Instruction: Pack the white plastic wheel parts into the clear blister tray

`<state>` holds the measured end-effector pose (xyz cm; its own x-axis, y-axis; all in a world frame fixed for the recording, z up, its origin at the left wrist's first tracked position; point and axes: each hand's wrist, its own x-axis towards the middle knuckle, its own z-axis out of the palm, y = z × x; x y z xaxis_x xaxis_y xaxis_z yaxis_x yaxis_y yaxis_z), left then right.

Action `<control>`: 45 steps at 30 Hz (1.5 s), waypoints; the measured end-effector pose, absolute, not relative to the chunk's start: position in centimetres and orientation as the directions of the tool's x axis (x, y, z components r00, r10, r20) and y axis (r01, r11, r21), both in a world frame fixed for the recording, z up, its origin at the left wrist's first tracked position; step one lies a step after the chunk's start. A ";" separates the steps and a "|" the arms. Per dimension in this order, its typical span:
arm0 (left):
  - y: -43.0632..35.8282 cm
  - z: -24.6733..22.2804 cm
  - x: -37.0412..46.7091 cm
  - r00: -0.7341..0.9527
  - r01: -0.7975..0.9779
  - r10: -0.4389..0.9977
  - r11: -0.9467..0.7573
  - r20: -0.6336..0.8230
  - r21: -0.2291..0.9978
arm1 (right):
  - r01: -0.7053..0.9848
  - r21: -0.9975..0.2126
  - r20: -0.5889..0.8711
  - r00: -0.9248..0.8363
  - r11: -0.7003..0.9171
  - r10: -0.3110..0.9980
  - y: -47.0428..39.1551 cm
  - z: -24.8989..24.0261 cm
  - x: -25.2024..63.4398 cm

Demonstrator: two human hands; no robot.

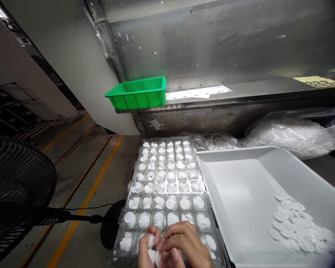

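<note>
A clear plastic blister tray (167, 186) with many small pockets lies in front of me, each pocket holding white round plastic parts. At its near edge both my hands meet. My left hand (149, 253) pinches a small stack of white round parts (152, 248). My right hand (187, 243) curls over the same stack from the right, fingers touching it. Part of the stack is hidden by the fingers.
A white bin (240, 193) to the right holds a heap of white discs (298, 225) in its near right corner. Bags of white parts (293, 134) lie behind. A green bin (138, 93) sits on a metal ledge. A black floor fan (16, 193) stands at left.
</note>
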<state>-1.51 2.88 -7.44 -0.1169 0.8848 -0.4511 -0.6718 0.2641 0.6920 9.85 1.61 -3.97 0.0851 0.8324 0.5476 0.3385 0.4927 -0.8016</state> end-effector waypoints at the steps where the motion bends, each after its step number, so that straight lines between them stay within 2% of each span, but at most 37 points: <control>1: 3.2 -7.8 -1.9 -0.148 -0.638 0.888 0.250 -0.434 0.728 | 0.326 -0.819 0.521 0.076 0.473 0.850 1.6 -4.3 10.2; 7: 4.4 -10.7 -4.0 -0.259 -0.314 0.921 0.204 -0.290 0.927 | 0.269 -0.894 0.380 0.034 0.358 0.924 0.6 -5.7 13.0; 15: 3.9 -10.9 -4.0 -0.282 0.025 0.948 0.163 -0.149 0.986 | 0.263 -0.933 0.243 -0.041 0.245 0.969 -0.2 -5.0 16.2; 24: 3.6 -10.7 -3.8 -0.280 0.050 0.950 0.154 -0.134 0.987 | 0.295 -0.931 0.199 -0.087 0.216 0.976 -0.5 -5.0 16.5; 33: 3.2 -10.8 -3.7 -0.255 0.098 0.961 0.136 -0.107 0.986 | 0.331 -0.907 0.206 -0.189 0.260 0.960 -0.4 -4.5 15.9; 37: 3.0 -9.0 -5.8 -0.205 0.365 0.977 0.131 -0.058 0.922 | 0.379 -0.881 0.201 -0.242 0.283 0.949 -0.5 -4.7 15.9; 41: 2.6 -7.3 -8.4 -0.069 0.692 0.997 0.067 -0.026 0.718 | 0.424 -0.855 0.192 -0.274 0.297 0.943 -0.9 -4.8 16.1; 45: 2.0 -7.6 -9.0 0.059 0.845 0.998 -0.029 -0.038 0.534 | 0.454 -0.831 0.190 -0.310 0.320 0.932 -1.1 -4.7 16.1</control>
